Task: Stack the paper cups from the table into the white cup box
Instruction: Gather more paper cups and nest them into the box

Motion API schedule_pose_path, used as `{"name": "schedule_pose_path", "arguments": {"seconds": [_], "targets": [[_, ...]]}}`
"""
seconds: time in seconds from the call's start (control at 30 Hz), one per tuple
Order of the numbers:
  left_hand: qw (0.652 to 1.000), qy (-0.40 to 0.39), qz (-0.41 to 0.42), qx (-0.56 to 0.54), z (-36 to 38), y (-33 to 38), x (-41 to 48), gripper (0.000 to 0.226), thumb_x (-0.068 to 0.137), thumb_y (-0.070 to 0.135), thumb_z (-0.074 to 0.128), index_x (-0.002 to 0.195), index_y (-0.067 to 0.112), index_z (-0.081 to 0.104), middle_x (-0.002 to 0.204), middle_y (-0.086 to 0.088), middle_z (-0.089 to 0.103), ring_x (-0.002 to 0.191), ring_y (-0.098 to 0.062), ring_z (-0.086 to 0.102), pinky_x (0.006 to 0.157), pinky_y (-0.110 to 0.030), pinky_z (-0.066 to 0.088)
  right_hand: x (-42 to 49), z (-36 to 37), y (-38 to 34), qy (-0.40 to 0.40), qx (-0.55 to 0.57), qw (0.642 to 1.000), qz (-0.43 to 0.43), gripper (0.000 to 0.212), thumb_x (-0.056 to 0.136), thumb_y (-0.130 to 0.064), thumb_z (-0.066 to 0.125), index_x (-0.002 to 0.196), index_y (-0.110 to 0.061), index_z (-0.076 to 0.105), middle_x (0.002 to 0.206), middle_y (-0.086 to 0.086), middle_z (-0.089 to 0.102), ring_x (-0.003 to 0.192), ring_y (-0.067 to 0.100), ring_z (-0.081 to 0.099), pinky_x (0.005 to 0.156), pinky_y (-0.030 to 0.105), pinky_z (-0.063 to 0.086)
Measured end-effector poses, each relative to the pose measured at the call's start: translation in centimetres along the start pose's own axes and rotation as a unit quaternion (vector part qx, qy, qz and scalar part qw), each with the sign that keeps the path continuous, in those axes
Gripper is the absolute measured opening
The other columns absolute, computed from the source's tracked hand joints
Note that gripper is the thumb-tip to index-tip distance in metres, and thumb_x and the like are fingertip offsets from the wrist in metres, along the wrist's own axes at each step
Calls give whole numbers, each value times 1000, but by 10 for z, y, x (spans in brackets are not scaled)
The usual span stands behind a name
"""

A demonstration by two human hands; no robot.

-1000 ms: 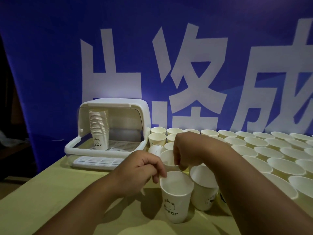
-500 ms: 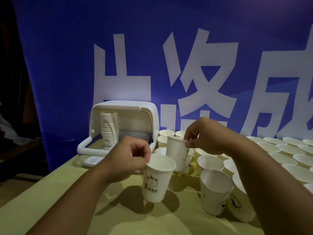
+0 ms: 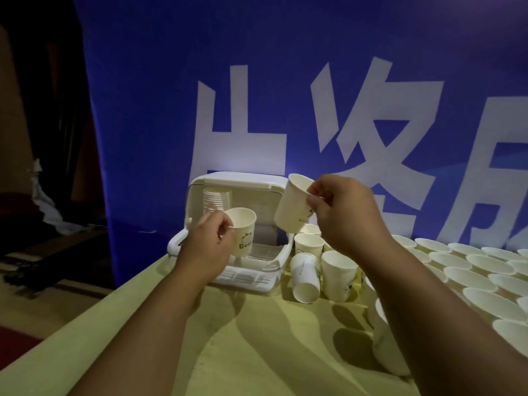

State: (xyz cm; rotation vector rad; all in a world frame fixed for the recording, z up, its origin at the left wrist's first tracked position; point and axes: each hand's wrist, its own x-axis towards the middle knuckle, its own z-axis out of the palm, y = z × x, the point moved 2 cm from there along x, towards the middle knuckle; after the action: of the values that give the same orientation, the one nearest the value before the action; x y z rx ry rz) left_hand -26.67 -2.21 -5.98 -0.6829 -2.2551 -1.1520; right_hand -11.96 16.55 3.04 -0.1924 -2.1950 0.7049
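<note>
Left hand [image 3: 206,247]: pinches the rim of a cup [image 3: 242,230], upright. Right hand [image 3: 343,212]: grips a second cup [image 3: 294,205], tilted. Both cups, at table level a second ago, now lifted before the open box [image 3: 237,184], whose stack [image 3: 217,197] stands inside left. Nesting likely next. Many cups [image 3: 468,275] remain on table [image 3: 257,352].

The white cup box [image 3: 240,181] is open in front, just past the left hand [image 3: 210,247]. A stack of cups [image 3: 217,198] fills its left side. Loose cups [image 3: 320,267] crowd below the right hand [image 3: 345,212].
</note>
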Motion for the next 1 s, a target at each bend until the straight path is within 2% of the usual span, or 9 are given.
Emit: {"name": "schedule_pose_path", "arguments": {"seconds": [0.07,0.13,0.2,0.33,0.47,0.57,0.7,0.87,1.0], "targets": [[999,-25,15,25,6,0,-1,5,101,31,52,96,29,52,106,9,56,89,-12,57,65,-30,47,10,12,-10,18,1,1000,8,11,96,-16,62,101,-25,65,100,-1,64,88,17,60,62,20,44],[997,-50,14,49,12,-1,-3,5,104,35,50,104,31,52,114,8,53,96,-15,59,75,-38,55,18,23,-19,36,7,999,20,16,94,-9,63,104,-22,66,103,1,64,91,21,60,68,27,50],[995,-73,1,75,17,-1,-5,5,104,36,50,107,33,53,116,8,53,98,-18,60,81,-45,57,21,35,-25,46,8,999,27,22,92,-4,63,107,-20,66,105,3,63,90,20,56,74,32,52],[990,-88,-8,109,25,0,-5,4,104,35,52,107,37,55,114,11,56,98,-15,60,83,-43,58,22,57,-17,24,-18,999,22,32,89,-4,67,118,-18,65,111,4,63,90,18,52,78,29,49],[988,-111,-8,108,27,2,-7,5,103,36,55,106,38,58,109,14,57,96,-9,59,82,-34,56,24,69,-3,2,-27,999,17,28,90,-6,68,115,-19,66,109,3,64,88,17,52,73,26,44],[985,-126,-16,120,25,1,-9,7,101,36,59,105,38,64,107,13,63,96,-10,61,86,-37,57,21,76,1,-22,-38,999,10,28,90,-6,68,115,-19,66,109,3,65,86,15,52,75,25,45],[983,-139,-32,114,25,1,-10,17,102,34,58,114,36,70,107,13,68,99,-10,63,89,-40,58,17,84,6,-53,-65,996,-3,34,87,-3,69,116,-21,67,107,2,66,82,15,53,73,25,47],[986,-125,-28,111,24,1,-10,17,104,35,53,114,34,67,105,10,68,98,-13,63,89,-43,57,20,83,10,-71,-90,993,-9,36,86,-3,71,118,-22,69,109,2,67,83,14,54,77,26,48],[989,-101,-25,103,25,-1,-9,5,104,32,53,106,34,57,103,10,67,94,-13,63,84,-43,58,21,85,13,-87,-101,991,-2,37,86,-2,72,117,-21,69,109,3,67,86,17,58,80,29,53]]}}
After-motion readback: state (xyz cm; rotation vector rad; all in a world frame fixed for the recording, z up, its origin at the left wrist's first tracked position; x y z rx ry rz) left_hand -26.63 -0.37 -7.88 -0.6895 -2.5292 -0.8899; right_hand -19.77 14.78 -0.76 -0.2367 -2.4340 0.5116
